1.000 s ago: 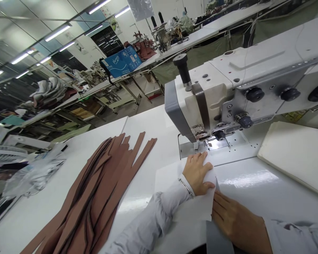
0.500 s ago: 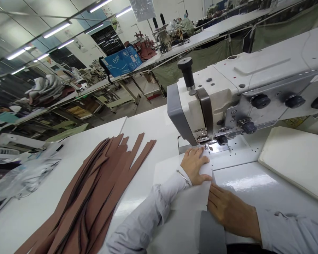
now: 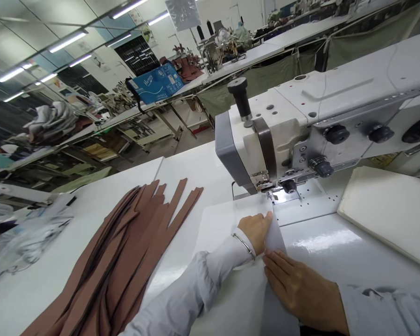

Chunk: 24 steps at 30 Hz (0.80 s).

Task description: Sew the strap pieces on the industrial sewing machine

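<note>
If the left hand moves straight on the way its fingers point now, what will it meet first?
The left hand would probably meet the sewing machine's metal needle plate first, just past the white sheet; depth is unclear.

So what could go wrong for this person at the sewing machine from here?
The left hand sits close to the presser foot, so fingers could perhaps stray toward the needle. The white sheet seems held only by that hand and the flat right hand on a glossy table, so it might slip askew. The metal bangle on the left wrist could possibly catch the sheet.
</note>
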### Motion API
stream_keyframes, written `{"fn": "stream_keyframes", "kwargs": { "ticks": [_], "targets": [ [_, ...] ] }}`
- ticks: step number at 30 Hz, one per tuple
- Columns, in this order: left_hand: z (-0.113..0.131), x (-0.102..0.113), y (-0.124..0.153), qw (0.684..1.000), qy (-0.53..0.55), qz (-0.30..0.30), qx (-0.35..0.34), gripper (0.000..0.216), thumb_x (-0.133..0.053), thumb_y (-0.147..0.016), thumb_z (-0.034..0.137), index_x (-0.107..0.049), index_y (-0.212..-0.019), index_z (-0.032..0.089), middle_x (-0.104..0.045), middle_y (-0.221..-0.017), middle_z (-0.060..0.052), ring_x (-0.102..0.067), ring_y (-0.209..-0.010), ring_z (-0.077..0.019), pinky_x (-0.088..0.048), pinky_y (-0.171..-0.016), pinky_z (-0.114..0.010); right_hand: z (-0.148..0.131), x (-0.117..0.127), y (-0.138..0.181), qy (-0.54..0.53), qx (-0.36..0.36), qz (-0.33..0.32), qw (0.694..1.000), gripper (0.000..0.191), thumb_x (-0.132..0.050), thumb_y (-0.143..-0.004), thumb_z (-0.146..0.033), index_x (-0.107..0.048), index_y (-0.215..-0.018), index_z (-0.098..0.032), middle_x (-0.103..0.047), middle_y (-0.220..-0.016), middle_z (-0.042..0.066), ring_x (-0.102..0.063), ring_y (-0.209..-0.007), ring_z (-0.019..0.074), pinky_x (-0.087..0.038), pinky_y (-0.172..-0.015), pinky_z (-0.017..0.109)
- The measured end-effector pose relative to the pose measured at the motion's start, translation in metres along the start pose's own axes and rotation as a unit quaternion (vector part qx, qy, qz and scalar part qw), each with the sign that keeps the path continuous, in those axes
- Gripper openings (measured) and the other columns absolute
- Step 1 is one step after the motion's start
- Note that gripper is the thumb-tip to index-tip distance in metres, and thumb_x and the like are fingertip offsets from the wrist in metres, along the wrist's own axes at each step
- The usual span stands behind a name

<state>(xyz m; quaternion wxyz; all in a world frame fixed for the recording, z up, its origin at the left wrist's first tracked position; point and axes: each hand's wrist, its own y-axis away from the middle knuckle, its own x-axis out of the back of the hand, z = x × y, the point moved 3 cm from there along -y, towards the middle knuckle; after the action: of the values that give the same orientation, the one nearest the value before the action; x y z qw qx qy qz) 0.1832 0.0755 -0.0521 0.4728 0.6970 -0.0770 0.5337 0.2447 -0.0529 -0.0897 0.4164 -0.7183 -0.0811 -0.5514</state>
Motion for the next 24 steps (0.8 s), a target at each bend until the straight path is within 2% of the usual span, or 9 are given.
{"fn": "stream_keyframes", "kwargs": {
  "ticks": [6,10,15,20,24],
  "targets": [
    [0.0,0.002,-0.011,1.0,0.021,0.008,0.006,0.074,-0.059,-0.067,0.017,-0.026,-0.132,0.01,-0.058,-0.11,-0.013,-0.06,-0.096,-0.0272,-0.049,-0.079,-0.036,0.007,-0.004,-0.005,0.008,0.019,-0.016,1.0,0.03,-0.052,-0.078,-0.009,-0.058,-0.106,0.002,-0.06,-0.109,0.024,-0.053,-0.11,0.0302,-0.046,-0.092,0.042],
    [-0.001,0.004,-0.014,0.999,0.035,0.016,0.007,0.075,-0.061,-0.064,0.015,-0.028,-0.13,0.01,-0.056,-0.111,-0.014,-0.06,-0.094,-0.0271,-0.05,-0.076,-0.035,0.008,-0.001,-0.006,0.001,0.002,-0.007,1.0,0.029,-0.05,-0.078,-0.007,-0.06,-0.104,-0.001,-0.062,-0.106,0.021,-0.055,-0.107,0.029,-0.047,-0.091,0.04],
    [-0.006,0.007,-0.017,0.998,0.048,0.037,0.002,0.047,-0.053,-0.069,0.01,-0.045,-0.115,0.014,-0.059,-0.103,-0.011,-0.059,-0.093,-0.0244,-0.049,-0.077,-0.032,0.007,-0.002,-0.008,0.008,-0.007,-0.002,1.0,0.027,-0.052,-0.076,-0.007,-0.061,-0.101,-0.001,-0.063,-0.104,0.02,-0.057,-0.102,0.0284,-0.048,-0.089,0.039],
    [-0.009,0.006,-0.02,0.999,0.037,0.006,0.002,0.066,-0.056,-0.067,0.011,-0.033,-0.128,0.016,-0.058,-0.108,-0.011,-0.058,-0.096,-0.0236,-0.049,-0.078,-0.031,0.009,-0.002,-0.011,0.018,-0.007,-0.003,1.0,0.028,-0.052,-0.077,-0.009,-0.061,-0.102,-0.001,-0.063,-0.104,0.02,-0.058,-0.101,0.0287,-0.048,-0.09,0.039],
    [-0.01,0.007,-0.021,0.999,0.033,-0.001,-0.005,0.061,-0.056,-0.068,0.011,-0.036,-0.125,0.014,-0.059,-0.105,-0.011,-0.058,-0.095,-0.0239,-0.049,-0.077,-0.031,0.013,-0.003,-0.012,0.014,-0.007,-0.016,1.0,0.029,-0.052,-0.076,-0.009,-0.061,-0.102,-0.001,-0.062,-0.106,0.02,-0.057,-0.103,0.0286,-0.048,-0.089,0.039]
  ]
}}
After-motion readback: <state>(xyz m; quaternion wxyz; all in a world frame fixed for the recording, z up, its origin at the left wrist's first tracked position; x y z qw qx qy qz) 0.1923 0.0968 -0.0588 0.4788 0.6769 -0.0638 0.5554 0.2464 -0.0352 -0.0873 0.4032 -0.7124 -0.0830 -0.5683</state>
